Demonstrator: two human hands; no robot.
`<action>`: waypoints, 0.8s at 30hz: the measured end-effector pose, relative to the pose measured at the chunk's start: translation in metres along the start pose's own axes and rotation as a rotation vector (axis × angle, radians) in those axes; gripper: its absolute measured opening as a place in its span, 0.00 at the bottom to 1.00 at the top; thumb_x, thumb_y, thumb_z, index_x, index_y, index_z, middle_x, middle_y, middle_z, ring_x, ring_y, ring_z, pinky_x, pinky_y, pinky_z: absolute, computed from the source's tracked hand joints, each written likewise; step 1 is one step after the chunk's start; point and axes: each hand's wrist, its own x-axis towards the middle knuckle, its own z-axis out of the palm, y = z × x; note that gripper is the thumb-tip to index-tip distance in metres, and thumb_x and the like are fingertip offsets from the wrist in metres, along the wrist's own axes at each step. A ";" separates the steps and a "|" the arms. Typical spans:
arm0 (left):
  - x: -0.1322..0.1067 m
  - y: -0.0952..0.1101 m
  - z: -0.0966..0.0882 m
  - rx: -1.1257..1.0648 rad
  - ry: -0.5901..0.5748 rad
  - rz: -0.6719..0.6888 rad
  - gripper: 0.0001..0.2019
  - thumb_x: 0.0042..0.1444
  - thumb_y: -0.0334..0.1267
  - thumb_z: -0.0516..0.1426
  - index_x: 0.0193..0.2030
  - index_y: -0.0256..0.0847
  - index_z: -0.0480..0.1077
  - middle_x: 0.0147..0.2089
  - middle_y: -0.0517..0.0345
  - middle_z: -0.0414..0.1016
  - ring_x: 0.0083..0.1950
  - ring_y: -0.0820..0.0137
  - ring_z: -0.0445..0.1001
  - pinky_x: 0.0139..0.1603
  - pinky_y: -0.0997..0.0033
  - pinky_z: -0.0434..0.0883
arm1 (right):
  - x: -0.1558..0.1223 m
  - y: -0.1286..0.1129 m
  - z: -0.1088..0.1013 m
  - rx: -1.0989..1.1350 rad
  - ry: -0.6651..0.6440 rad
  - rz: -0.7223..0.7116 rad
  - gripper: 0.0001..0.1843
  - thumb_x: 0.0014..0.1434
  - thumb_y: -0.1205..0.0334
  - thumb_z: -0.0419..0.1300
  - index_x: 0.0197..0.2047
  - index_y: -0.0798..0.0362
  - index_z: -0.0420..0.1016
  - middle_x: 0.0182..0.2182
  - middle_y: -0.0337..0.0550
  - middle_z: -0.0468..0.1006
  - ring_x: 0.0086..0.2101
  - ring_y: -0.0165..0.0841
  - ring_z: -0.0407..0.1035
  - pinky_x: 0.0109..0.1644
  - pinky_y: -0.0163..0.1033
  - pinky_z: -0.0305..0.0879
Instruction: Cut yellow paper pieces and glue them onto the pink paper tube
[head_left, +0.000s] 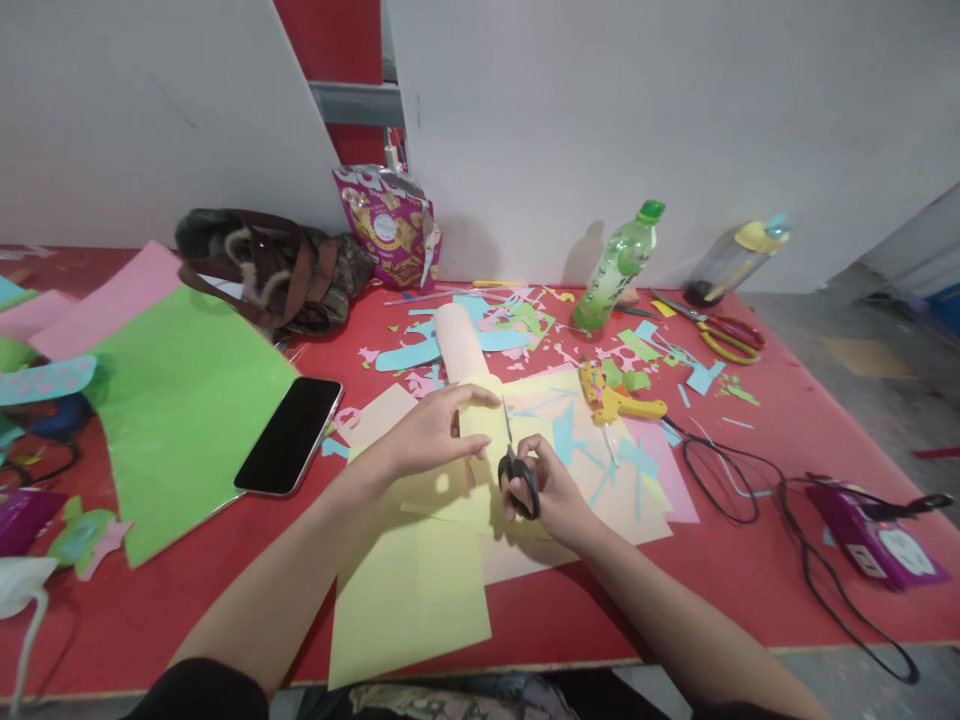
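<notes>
My left hand (pixel 431 430) grips a small piece of yellow paper (pixel 474 422), with thumb and forefinger along its sides. My right hand (pixel 551 490) has its fingers through the black handles of a pair of scissors (pixel 519 475). The scissors' narrow blades point away from me, beside the right edge of that piece; whether they touch it I cannot tell. Below both hands lie larger yellow sheets (pixel 420 600) and pale peach sheets (pixel 540 555). Just beyond my left hand lies a pale pink paper roll (pixel 459 340) across a blue paper strip (pixel 409 355).
Right of the hands lies a yellow glue gun (pixel 619 400) with a black cord. Farther off stand a green bottle (pixel 619 265) and larger scissors (pixel 724 335). A phone (pixel 289 437) overlaps a green sheet (pixel 172 400) on the left. Paper scraps litter the red table (pixel 795 420).
</notes>
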 end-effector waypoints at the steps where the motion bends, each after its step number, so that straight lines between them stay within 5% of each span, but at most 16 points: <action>1: 0.000 0.000 0.000 0.000 -0.001 -0.003 0.17 0.45 0.33 0.57 0.45 0.40 0.65 0.44 0.58 0.71 0.22 0.80 0.67 0.27 0.76 0.65 | 0.000 0.000 0.000 -0.004 -0.002 0.006 0.26 0.44 0.44 0.61 0.31 0.49 0.49 0.18 0.25 0.65 0.15 0.22 0.64 0.18 0.28 0.54; 11: 0.000 0.001 -0.001 -0.002 -0.007 -0.020 0.18 0.45 0.33 0.57 0.46 0.39 0.65 0.38 0.59 0.72 0.23 0.78 0.66 0.25 0.77 0.63 | -0.001 0.002 -0.002 0.062 -0.029 0.019 0.24 0.47 0.45 0.60 0.33 0.49 0.49 0.20 0.28 0.67 0.17 0.23 0.63 0.21 0.29 0.54; 24: -0.001 -0.006 0.001 -0.002 -0.098 0.058 0.18 0.46 0.36 0.56 0.46 0.40 0.64 0.44 0.57 0.71 0.21 0.81 0.59 0.22 0.78 0.59 | -0.002 -0.002 -0.005 0.121 -0.106 0.014 0.24 0.47 0.41 0.57 0.35 0.49 0.52 0.27 0.35 0.65 0.25 0.26 0.64 0.27 0.32 0.55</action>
